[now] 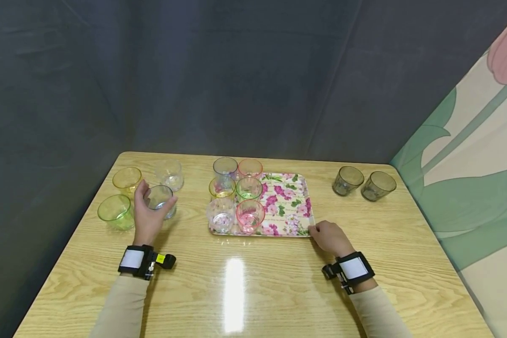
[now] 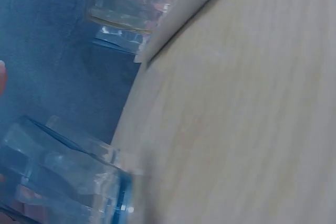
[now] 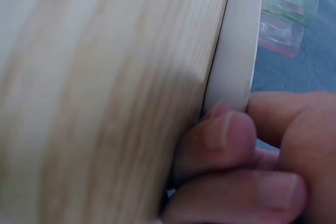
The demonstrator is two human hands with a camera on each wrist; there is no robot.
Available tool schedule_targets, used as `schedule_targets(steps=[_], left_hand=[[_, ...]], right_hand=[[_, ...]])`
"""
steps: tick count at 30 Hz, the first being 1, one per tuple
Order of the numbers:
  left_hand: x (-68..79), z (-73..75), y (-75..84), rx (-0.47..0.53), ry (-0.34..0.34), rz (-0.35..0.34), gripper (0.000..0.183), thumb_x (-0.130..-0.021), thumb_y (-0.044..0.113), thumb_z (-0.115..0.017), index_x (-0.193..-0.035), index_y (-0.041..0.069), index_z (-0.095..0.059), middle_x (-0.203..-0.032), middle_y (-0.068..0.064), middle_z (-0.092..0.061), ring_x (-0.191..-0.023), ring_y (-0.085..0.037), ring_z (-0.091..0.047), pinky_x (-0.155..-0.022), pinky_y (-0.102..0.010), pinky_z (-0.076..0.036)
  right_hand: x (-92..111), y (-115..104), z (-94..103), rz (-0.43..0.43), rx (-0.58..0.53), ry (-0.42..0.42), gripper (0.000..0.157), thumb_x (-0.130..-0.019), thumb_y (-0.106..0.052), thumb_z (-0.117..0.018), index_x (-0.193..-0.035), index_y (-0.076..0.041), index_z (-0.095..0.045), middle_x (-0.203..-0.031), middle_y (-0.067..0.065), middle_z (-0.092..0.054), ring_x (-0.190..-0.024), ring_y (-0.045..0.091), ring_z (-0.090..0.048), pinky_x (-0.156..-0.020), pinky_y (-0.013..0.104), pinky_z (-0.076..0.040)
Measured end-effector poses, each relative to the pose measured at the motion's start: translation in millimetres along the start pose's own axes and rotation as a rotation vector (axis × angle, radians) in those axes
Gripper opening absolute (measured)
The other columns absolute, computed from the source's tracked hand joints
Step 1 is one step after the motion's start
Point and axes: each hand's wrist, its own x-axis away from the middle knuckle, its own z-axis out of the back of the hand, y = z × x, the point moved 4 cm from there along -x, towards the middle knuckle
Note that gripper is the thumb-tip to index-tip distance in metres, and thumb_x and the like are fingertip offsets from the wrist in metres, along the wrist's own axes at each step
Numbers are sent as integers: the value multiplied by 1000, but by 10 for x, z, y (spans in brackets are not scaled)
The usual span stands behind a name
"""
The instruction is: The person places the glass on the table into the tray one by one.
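Presently, a clear dark-rimmed glass (image 1: 157, 195) is gripped by the left hand (image 1: 149, 218) on the left part of the worktop (image 1: 186, 291), thumb and fingers being curved round its sides; whether its base is lifted cannot be told. By the right hand (image 1: 331, 237), the near right corner of the flowered tray (image 1: 285, 202) is pinched between thumb and fingers. If the gripped glass were moved carelessly, the yellow glass (image 1: 127, 182) or the plain clear glass (image 1: 169, 176) could be knocked, because both stand very near the fingers. Also the tray asks for care: six glasses are crowded on its left half, and if its corner were pulled or raised, they could be slid, tipped or struck together — its surface looks smooth and probably gives little hold. All the glasses are transparent and round, somewhat wider at the mouth; those at the right, such as the smoky brown glass (image 1: 348, 181), are tinted darker. The tray is rectangular with rounded corners and a low pale rim — likely plastic — while the worktop shows glossy, light wood grain.
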Motion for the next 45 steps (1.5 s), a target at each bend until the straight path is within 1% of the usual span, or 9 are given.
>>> schedule_targets(steps=[4,8,12,16,19,23,26,38,45], left_hand=[[41,-22,-9,35,1,43,99,-75,11,-73,-146,-2,-6,-144,-25,-25,-134,-34,-21,-111,-49,-16],[77,-31,-53,60,2,85,101,-75,9,-73,-146,-3,-2,-145,-25,-26,-135,-33,-20,-112,-48,-16],[95,-28,-96,82,20,87,94,-74,7,-73,-143,-5,-10,-142,-25,-31,-132,-33,-26,-111,-46,-19],[96,-25,-185,63,45,62,84,-72,6,-75,-137,-7,-24,-138,-27,-36,-129,-35,-30,-109,-47,-22],[77,-28,-294,53,63,52,81,-71,6,-76,-135,-7,-27,-135,-27,-38,-127,-36,-33,-109,-48,-23],[44,-35,-440,40,84,63,82,-71,9,-76,-136,-5,-28,-135,-24,-40,-127,-32,-35,-109,-45,-23],[36,-36,-481,34,93,59,82,-71,12,-77,-136,-4,-30,-135,-22,-41,-127,-29,-36,-109,-43,-24],[66,-46,-474,55,115,28,80,-71,14,-78,-135,-2,-33,-132,-21,-45,-124,-28,-39,-107,-42,-28],[126,-63,-286,41,88,10,81,-71,18,-78,-138,2,-33,-135,-19,-45,-125,-25,-38,-107,-46,-25]], right_hand=[[2,-5,9,2,-11,-6,45,-95,-28,-43,-53,-12,-44,-47,-2,-36,-41,14,-33,-44,27,-28],[2,2,5,-9,-16,-10,45,-95,-29,-43,-54,-12,-44,-47,-2,-36,-41,14,-32,-44,27,-28],[-2,10,-2,-17,-18,-11,45,-95,-29,-43,-54,-12,-44,-47,-2,-36,-42,14,-33,-44,27,-28],[-4,5,-1,-11,-23,-5,45,-95,-29,-44,-54,-11,-45,-47,-1,-37,-42,14,-33,-44,27,-28],[-2,3,0,-8,-27,-6,45,-95,-29,-44,-54,-11,-45,-47,-1,-37,-42,14,-34,-44,27,-28],[-5,11,-5,-12,-29,-11,45,-95,-29,-43,-54,-11,-45,-47,-1,-37,-42,14,-34,-44,27,-28],[-13,23,-10,-14,-29,-11,45,-95,-29,-43,-55,-11,-46,-47,-1,-38,-42,14,-34,-44,27,-28],[-29,42,-28,-25,-16,-15,45,-96,-30,-42,-55,-11,-47,-48,-1,-39,-42,15,-36,-44,28,-29],[-24,28,-20,-26,-18,-20,46,-96,-30,-42,-55,-11,-48,-47,0,-39,-42,15,-35,-44,28,-29]])
